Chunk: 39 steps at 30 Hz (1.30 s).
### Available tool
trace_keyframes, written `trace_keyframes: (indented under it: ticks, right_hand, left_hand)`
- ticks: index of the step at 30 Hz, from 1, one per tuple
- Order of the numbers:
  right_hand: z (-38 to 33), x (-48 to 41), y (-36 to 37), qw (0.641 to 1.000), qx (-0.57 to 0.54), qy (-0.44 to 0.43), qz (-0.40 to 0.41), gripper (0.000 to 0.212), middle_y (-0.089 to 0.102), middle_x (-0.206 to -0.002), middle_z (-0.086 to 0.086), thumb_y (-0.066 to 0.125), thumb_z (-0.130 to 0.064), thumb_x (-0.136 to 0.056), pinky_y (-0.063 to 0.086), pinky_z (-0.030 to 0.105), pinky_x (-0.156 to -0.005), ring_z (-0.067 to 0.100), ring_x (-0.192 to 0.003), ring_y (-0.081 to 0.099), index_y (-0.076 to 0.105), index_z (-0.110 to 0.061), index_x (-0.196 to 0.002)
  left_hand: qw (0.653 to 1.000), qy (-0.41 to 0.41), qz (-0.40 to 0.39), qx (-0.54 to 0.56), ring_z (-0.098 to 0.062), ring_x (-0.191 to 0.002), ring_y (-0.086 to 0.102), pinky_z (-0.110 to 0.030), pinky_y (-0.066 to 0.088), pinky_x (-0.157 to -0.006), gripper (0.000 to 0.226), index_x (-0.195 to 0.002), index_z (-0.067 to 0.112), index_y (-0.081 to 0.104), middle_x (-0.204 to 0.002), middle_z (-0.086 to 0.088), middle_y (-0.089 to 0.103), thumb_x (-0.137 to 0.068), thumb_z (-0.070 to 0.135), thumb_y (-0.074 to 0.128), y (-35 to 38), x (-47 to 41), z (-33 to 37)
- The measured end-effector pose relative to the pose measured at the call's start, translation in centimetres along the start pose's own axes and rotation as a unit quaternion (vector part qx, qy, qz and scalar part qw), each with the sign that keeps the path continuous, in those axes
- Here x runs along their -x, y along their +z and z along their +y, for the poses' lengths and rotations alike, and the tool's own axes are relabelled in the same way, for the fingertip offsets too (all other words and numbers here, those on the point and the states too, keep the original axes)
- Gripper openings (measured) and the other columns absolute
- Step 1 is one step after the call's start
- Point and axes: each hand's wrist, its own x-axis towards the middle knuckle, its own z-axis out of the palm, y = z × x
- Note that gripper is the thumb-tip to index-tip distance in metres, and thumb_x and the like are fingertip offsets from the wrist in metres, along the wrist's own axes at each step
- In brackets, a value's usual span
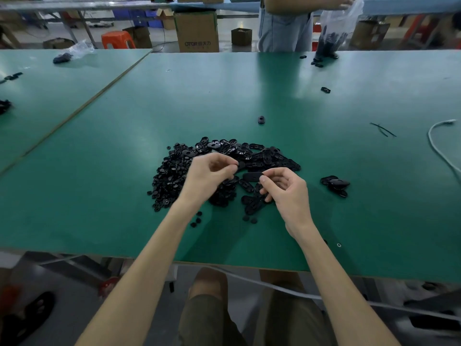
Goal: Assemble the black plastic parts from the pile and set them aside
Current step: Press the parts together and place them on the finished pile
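I see right hand pinching flat black oval plastic plate above pile of black plastic parts | left hand curled, hold unclear | I'd align pieces squarely before pressing.

Standing person cropped at top edge, left hand pinch contents unclear

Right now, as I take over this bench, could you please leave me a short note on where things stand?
The right hand pinches one oval plate above the pile.
The left hand has its fingertips curled together beside that plate; whether it holds a small piece is unclear.
Done: a small stack lies set aside on the table, right of the pile.
Left: finish this piece, then work through the large pile.
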Motion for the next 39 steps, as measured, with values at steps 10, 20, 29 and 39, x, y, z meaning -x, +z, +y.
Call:
trace_keyframes:
  ticks: [10,20,29,39]
  right_hand:
    - [-0.1,0.0,-0.1,1.000,-0.018,-0.002,0.004,0.014,0.075,-0.084,0.003,0.072,-0.002,-0.095,0.054,0.027,-0.058,0.015,-0.068,0.069,0.071,-0.013,-0.104]
    - [-0.4,0.4,0.2,0.999,0.024,-0.027,-0.027,0.027,0.073,-0.088,-0.007,0.073,-0.007,-0.094,0.055,0.029,-0.063,0.015,-0.082,0.072,0.073,-0.034,-0.100]
    - [-0.6,0.5,0.4,0.996,0.067,-0.047,-0.023,0.012,0.074,-0.094,-0.002,0.077,-0.009,-0.093,0.057,0.033,-0.071,0.015,-0.086,0.074,0.071,-0.019,-0.097]
    - [-0.2,0.2,0.4,0.995,0.090,-0.033,-0.009,0.013,0.071,-0.098,0.004,0.068,-0.009,-0.100,0.051,0.018,-0.062,0.004,-0.066,0.063,0.067,-0.021,-0.096]
  left_hand:
    - [0.996,0.064,-0.033,0.047,-0.012,-0.086,0.069,-0.027,0.056,-0.085,0.020,-0.094,0.022,0.073,-0.093,0.003,0.076,-0.092,0.002,0.073,4.7,0.4,-2.1]
    - [0.986,0.020,-0.015,0.165,-0.011,-0.074,0.071,-0.018,0.054,-0.071,0.012,-0.100,0.013,0.077,-0.081,0.001,0.077,-0.095,0.004,0.071,4.4,0.4,-3.1]
    - [0.988,0.031,-0.030,0.151,-0.012,-0.077,0.070,-0.024,0.055,-0.075,0.007,-0.100,0.009,0.077,-0.088,-0.002,0.077,-0.094,0.006,0.073,4.7,0.5,-3.0]
    - [0.990,0.045,-0.027,0.130,-0.014,-0.080,0.074,-0.021,0.056,-0.075,0.015,-0.110,0.003,0.077,-0.089,-0.006,0.079,-0.099,0.006,0.066,4.8,0.5,-3.1]
